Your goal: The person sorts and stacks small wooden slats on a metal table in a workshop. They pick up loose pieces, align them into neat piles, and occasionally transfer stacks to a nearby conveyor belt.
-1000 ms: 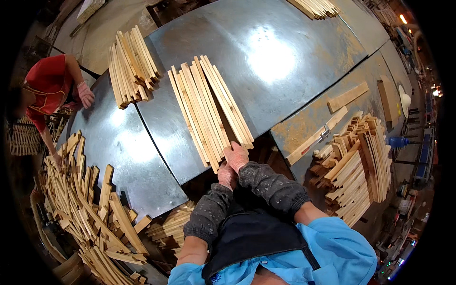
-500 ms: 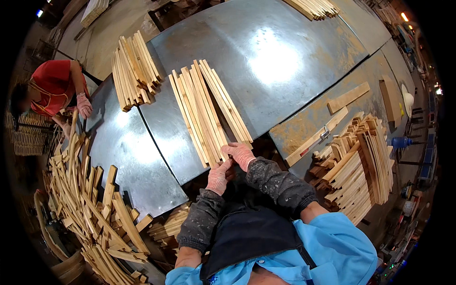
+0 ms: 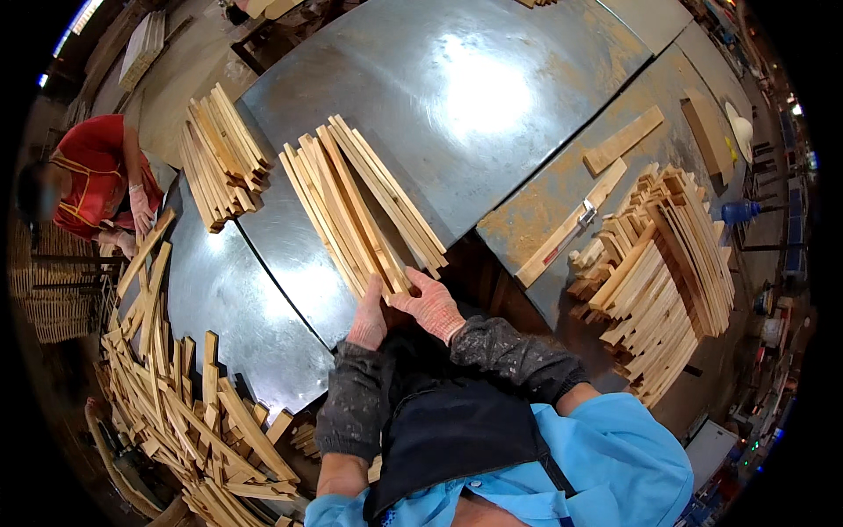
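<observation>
A fanned bundle of pale wooden strips (image 3: 338, 211) lies on the metal tabletop in front of me, its near ends at the edge. My left hand (image 3: 369, 318), in a pinkish knit glove, closes on the near ends at the left, thumb upward and other fingers mostly hidden. Gloved alike, my right hand (image 3: 430, 303) grips the near end of a strip in the middle of the bundle, fingers curled over it. To the right, several strips are splayed apart from the others, leaving a narrow wedge-shaped gap.
Another strip bundle (image 3: 224, 158) lies farther left. A jumbled heap of strips (image 3: 189, 413) fills the lower left, with a person in red (image 3: 97, 180) handling wood beyond it. On the right are a stacked pile (image 3: 667, 281), a board with a metal clamp (image 3: 575, 224) and loose boards (image 3: 623, 140).
My hands have moved slightly apart at the near ends, and a middle strip now sits tilted above its neighbours. The view has shifted. The other person's hands have moved closer together.
</observation>
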Available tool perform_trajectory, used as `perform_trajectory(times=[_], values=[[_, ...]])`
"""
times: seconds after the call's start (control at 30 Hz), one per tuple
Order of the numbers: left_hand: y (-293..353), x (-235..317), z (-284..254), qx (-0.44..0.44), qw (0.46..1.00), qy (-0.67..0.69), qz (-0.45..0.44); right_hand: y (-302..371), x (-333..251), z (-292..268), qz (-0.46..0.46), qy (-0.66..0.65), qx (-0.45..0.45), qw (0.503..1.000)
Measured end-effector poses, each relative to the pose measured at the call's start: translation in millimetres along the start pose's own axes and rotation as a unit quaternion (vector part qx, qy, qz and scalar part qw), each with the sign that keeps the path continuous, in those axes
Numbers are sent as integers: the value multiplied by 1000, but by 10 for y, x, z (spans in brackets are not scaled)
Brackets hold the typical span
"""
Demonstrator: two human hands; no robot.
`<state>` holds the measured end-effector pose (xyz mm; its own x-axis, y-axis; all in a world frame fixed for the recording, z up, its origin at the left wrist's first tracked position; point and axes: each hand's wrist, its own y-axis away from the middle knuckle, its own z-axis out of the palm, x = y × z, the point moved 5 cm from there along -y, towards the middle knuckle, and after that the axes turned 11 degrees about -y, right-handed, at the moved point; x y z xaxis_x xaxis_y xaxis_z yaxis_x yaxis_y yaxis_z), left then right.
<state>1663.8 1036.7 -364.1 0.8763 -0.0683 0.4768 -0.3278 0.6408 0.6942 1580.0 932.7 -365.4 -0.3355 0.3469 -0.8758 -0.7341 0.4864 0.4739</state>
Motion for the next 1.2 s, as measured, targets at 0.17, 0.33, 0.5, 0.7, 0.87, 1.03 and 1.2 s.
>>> perform_trajectory(times=[0.17,0.33,0.5,0.7,0.87,1.03,1.2], values=[[-468,28,-218,86,990,-83,70,4,-48,37,-41,81,-47,995],[-360,-97,-161,141,979,-111,98,215,-27,-81,-37,38,-64,997],[182,-69,-188,124,974,-93,165,406,49,109,-53,63,-199,977],[703,-297,-764,195,968,-95,126,414,596,39,82,45,-215,972],[866,-798,-1299,203,974,-13,95,233,1023,6,88,79,-171,978],[847,-1017,-1469,191,979,-7,77,88,1156,164,79,88,-164,979],[805,-1025,-1482,181,981,-19,73,99,1223,233,158,66,-178,969]])
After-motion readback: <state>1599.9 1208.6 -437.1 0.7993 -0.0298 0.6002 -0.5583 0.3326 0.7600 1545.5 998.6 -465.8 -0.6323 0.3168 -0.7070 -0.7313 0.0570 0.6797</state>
